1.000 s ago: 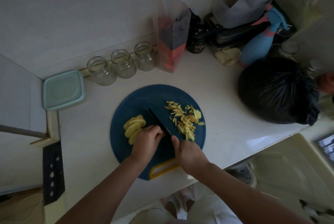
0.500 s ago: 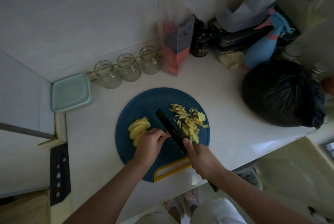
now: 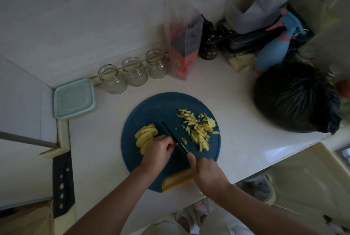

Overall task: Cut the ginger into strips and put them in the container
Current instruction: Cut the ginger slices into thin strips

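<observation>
A round dark-blue cutting board (image 3: 151, 109) with a yellow handle lies on the white counter. On its left side sits a fanned stack of yellow ginger slices (image 3: 144, 134). My left hand (image 3: 158, 150) rests on the near end of that stack, fingers curled, fingertips at the blade. A black knife (image 3: 173, 137) stands edge-down beside those fingertips; my right hand (image 3: 206, 173) grips its handle. A pile of cut ginger strips (image 3: 198, 127) lies on the board's right side. A light-green square container (image 3: 73, 99) sits at the counter's left corner.
Three glass jars (image 3: 134, 70) line the wall behind the board. A plastic bag (image 3: 184, 47) stands next to them. A black bag (image 3: 295, 98) and a blue spray bottle (image 3: 274, 52) crowd the right. The counter edge runs just below the board.
The knife, lifted and laid flatter half a second ago, has come down edge-first beside my left fingertips. A few new small pieces lie right of the blade.
</observation>
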Available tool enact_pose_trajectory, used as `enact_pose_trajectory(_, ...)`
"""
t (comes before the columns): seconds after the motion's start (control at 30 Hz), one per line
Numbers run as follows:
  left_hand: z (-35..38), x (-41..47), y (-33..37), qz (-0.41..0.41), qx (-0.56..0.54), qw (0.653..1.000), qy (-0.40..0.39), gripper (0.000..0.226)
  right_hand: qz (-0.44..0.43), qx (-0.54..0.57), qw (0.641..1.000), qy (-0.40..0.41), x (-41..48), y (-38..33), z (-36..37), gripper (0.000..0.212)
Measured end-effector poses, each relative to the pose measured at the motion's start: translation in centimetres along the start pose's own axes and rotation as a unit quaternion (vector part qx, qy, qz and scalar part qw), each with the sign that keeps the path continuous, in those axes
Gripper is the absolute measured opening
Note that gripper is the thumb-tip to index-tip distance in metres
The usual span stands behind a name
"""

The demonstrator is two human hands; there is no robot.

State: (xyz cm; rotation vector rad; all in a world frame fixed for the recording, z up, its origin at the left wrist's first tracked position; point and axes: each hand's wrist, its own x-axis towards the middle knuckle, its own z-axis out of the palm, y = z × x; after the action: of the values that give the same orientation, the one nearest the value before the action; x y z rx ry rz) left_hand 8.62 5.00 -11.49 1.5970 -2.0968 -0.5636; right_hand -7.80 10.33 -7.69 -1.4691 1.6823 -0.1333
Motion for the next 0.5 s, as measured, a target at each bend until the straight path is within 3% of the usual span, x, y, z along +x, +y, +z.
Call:
enact_pose_trajectory(0.2,0.0,-0.2,-0.1,-0.001,-0.006,1.0,-0.004,0.021,0.016,0.007,1.0,0.013,1.3,-1.6,0.7,0.059)
enact_pose_trajectory(0.4,-0.1,-0.4,-0.2,-0.01,-0.042,0.999,-0.001,0.013,0.061,0.149,0.987,0.012,2.3,-1.8,0.3,0.061)
enact_pose_trajectory(0.5,-0.1,-0.5,0.0,-0.02,-0.046,0.999,0.006,0.012,0.064,0.15,0.987,0.0,1.4,-0.7,-0.2,0.06)
